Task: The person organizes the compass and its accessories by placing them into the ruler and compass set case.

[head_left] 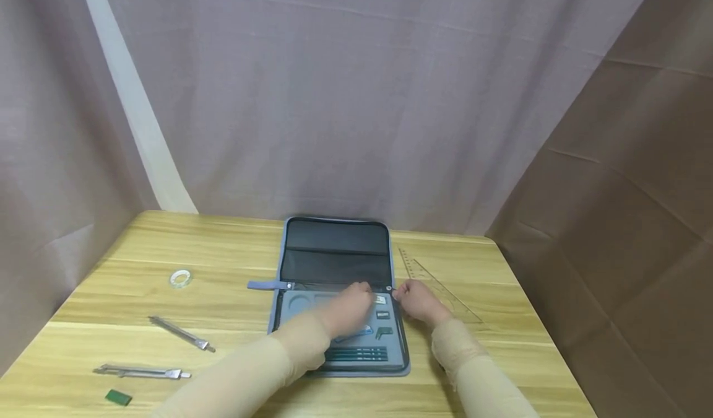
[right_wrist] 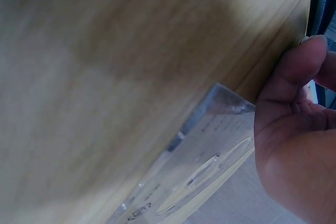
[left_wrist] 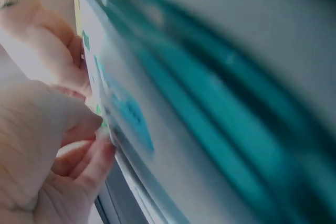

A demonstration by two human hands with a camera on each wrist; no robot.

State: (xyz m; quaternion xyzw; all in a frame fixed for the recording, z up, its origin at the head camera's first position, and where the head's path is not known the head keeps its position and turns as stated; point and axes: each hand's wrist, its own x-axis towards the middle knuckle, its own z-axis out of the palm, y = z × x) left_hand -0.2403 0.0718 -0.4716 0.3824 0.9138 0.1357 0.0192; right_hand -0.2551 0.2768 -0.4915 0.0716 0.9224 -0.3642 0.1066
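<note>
A zippered case (head_left: 336,220) lies open with a grey moulded tray (head_left: 301,319) in its near half. My left hand (head_left: 351,309) is over the tray's upper part, and its thumb and fingers (left_wrist: 94,166) pinch a small pale green-and-white piece (left_wrist: 103,130), mostly hidden by the fingertips. At the right edge beside the fold, my right hand (head_left: 420,300) grips the case's rim between thumb and fingers. The tray holds dark green pencils (head_left: 362,354), a blue-printed piece (head_left: 364,330), a green angular piece (head_left: 384,332), a small dark block (head_left: 382,314) and a white piece (head_left: 381,300).
A clear set square (head_left: 445,291) lies right of the case, partly behind my right hand. On the left are a roll of tape (head_left: 180,278), two metal compasses (head_left: 181,333) and a green block (head_left: 119,397). A strap (head_left: 262,285) sticks out leftward from the case.
</note>
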